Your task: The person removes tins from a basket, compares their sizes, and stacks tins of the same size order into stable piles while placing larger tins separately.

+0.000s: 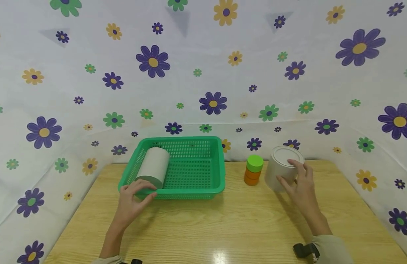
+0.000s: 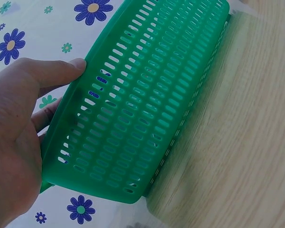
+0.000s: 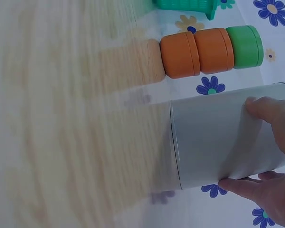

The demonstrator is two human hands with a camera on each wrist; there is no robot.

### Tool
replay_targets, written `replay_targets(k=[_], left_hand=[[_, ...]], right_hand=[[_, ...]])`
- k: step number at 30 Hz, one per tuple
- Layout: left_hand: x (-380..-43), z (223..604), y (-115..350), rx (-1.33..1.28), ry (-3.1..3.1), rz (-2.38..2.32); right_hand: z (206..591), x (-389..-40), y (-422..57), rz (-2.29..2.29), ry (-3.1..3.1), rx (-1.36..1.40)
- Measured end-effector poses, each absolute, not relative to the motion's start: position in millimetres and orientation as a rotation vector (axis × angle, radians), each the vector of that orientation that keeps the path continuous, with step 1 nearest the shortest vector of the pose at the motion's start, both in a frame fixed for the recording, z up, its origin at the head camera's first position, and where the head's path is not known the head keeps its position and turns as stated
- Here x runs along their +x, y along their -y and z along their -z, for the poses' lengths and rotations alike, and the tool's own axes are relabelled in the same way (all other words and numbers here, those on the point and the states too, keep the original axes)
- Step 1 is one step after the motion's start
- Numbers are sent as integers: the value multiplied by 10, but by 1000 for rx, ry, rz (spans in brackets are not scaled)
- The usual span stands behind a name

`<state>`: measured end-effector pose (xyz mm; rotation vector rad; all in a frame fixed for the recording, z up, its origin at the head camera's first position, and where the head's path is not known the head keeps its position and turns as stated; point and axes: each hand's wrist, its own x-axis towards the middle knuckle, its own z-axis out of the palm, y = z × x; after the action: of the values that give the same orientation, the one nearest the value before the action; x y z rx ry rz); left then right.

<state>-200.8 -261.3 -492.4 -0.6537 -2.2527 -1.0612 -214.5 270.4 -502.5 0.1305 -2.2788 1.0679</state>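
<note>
My left hand (image 1: 129,205) is at the front left rim of a green plastic basket (image 1: 190,191). In the left wrist view its thumb (image 2: 77,64) lies against the rim while the other fingers go behind the basket's wall. A pale cylindrical can (image 1: 154,163) lies on its side in the basket's left part. On the right, my right hand (image 1: 302,192) grips an upright grey-white can (image 1: 275,170) with a round lid. The right wrist view has the thumb on one side of this can and the fingers on the other.
Just left of the upright can stands a small orange container (image 1: 252,178) with a bright green lid (image 1: 255,163). All of this is on a wooden table (image 1: 223,223). Behind and at the sides hangs a white cloth with flowers (image 1: 190,88).
</note>
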Motion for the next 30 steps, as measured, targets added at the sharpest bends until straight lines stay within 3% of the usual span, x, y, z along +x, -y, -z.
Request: replay_targets(k=[13, 30], left_hand=[[-2024, 4921, 2629, -647, 2246, 1065], [-2028, 4941, 2638, -645, 2259, 1062]], right_hand=[[4937, -2167, -2744, -1012, 2263, 121], [4523, -1999, -2711, -989, 2072, 207]])
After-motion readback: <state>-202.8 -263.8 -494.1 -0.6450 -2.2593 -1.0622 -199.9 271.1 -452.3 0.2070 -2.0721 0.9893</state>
